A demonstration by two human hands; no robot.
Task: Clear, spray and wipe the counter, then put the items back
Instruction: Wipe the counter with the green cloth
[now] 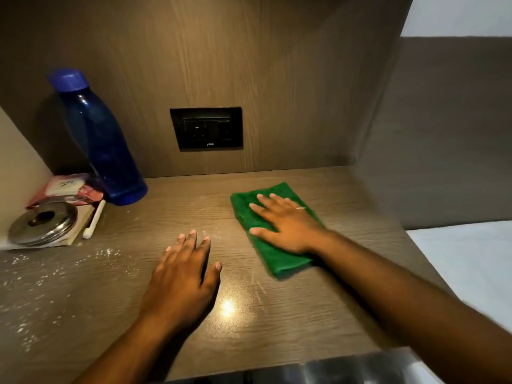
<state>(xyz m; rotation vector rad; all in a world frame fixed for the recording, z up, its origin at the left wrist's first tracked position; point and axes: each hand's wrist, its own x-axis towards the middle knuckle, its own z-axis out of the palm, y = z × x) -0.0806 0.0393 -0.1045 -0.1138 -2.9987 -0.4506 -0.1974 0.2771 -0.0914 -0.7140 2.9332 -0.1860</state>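
Observation:
A folded green cloth (273,253) lies on the brown wood-grain counter (277,314), right of centre. My right hand (285,221) presses flat on top of it, fingers spread, a ring on one finger. My left hand (184,275) rests palm down on the bare counter to the cloth's left, holding nothing. White spray droplets (55,275) speckle the left part of the counter. A tall blue bottle (102,139) stands at the back left corner.
At the far left sit a round steel lid (43,223) on a pale block, a pink packet (69,188) and a white stick-like item (94,220). A black socket plate (206,128) is set in the back wall. A side wall bounds the right.

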